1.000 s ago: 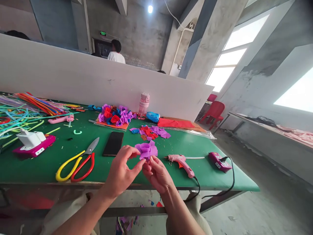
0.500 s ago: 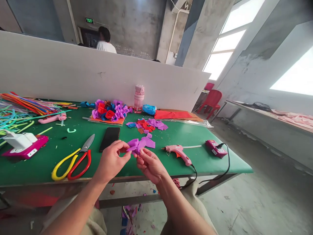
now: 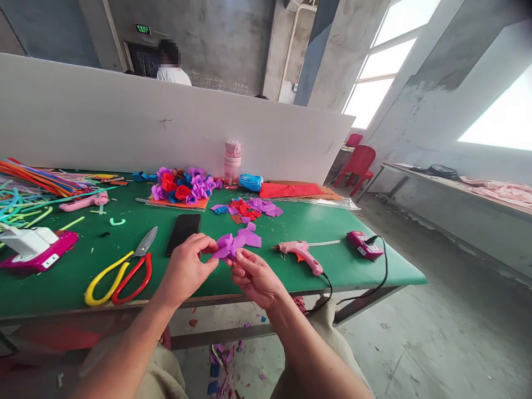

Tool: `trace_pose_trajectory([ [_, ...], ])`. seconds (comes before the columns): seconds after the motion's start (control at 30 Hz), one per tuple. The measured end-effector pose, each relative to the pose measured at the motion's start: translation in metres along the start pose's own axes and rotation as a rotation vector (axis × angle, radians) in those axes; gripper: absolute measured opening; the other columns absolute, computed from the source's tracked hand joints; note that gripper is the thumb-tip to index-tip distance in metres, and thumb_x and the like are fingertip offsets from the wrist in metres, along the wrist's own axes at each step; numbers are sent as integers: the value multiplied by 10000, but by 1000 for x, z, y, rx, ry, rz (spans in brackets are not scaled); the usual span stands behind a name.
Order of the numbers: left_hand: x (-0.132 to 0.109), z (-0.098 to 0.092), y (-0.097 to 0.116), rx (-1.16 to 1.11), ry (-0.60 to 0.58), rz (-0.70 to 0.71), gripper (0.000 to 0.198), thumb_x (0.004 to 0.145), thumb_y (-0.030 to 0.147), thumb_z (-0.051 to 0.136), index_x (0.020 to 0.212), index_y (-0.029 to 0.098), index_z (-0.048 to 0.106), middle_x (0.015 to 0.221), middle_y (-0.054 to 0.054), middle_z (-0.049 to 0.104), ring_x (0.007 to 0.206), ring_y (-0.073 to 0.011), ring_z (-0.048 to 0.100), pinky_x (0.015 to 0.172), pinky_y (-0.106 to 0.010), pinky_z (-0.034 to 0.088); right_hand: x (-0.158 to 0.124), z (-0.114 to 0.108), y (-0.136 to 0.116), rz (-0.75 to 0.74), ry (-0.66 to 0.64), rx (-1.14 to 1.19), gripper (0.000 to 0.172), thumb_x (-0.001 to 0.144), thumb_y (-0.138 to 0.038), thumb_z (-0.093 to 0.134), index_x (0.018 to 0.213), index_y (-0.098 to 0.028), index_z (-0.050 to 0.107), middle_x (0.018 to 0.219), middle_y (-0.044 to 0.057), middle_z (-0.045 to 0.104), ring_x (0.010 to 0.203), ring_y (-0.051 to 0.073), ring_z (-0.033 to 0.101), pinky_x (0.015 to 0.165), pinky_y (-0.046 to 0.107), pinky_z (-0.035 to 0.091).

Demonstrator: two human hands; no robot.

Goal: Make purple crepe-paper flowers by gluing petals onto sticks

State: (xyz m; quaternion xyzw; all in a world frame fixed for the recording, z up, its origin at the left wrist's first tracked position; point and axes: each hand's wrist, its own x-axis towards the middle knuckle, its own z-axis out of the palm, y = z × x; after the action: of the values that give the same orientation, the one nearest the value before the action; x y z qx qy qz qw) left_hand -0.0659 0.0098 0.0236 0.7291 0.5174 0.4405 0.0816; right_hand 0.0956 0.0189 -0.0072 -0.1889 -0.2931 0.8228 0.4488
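Note:
A purple petal flower [image 3: 227, 247] is held between my two hands above the front edge of the green table. My left hand [image 3: 192, 266] pinches its left side with thumb and fingertips. From the lower right, my right hand [image 3: 254, 275] grips its base. Just behind it lie loose purple pieces [image 3: 251, 237]. A pink glue gun [image 3: 301, 254] rests to the right of my right hand, with a clear stick in its back. Beyond my left hand is a black phone [image 3: 183, 231], and scissors [image 3: 132, 266] with yellow and red handles lie to its left.
Finished flowers [image 3: 183, 186], a petal pile [image 3: 249, 209], a pink bottle [image 3: 233, 162] and a blue packet [image 3: 250, 183] stand at the back. Power blocks sit left and right [image 3: 364, 245]. Colored strips [image 3: 41, 177] cover the far left. A person [image 3: 172, 66] is behind the white partition [image 3: 124, 122].
The view has shifted slightly, so the table items appear a little further left. Both hands keep their hold on the purple flower, with only a slight change in its pose.

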Motion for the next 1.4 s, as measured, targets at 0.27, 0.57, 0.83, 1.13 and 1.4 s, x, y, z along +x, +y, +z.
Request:
trace_pose_trajectory([
  [0.27,1,-2,0,33,18,119,83,737,131,558,728,196,610,735,-16,629,735,-148,567,685,-239,433,2,-5,1,46,-26,89,202,722,-216,750,807,-109,602,739,29,586,502,12,305,398,90,235],
  [0.57,1,-6,-3,-67,-90,-78,91,748,215,594,732,186,678,776,-22,667,693,-134,589,600,-212,414,3,-5,4,62,-54,89,182,743,-212,735,813,-112,600,746,23,581,505,9,312,402,80,249],
  [0.83,2,-5,-5,-63,-91,-6,100,770,251,605,731,192,675,727,-13,653,656,-131,568,596,-217,422,3,-4,3,93,-54,146,181,741,-193,736,793,-100,589,729,14,581,483,-2,302,379,67,247],
  [1.13,2,-2,-11,107,80,243,103,816,171,552,824,198,651,769,-44,657,748,-165,564,702,-268,448,3,-6,-1,134,-11,272,91,807,-131,658,825,-84,582,742,26,596,480,-7,375,363,57,288],
  [1.4,-1,14,-11,-295,-20,-374,214,740,393,649,703,183,669,614,-1,615,558,-130,507,539,-240,384,6,0,-8,70,189,412,120,918,-144,505,817,-107,559,724,23,585,498,4,443,383,55,353],
])
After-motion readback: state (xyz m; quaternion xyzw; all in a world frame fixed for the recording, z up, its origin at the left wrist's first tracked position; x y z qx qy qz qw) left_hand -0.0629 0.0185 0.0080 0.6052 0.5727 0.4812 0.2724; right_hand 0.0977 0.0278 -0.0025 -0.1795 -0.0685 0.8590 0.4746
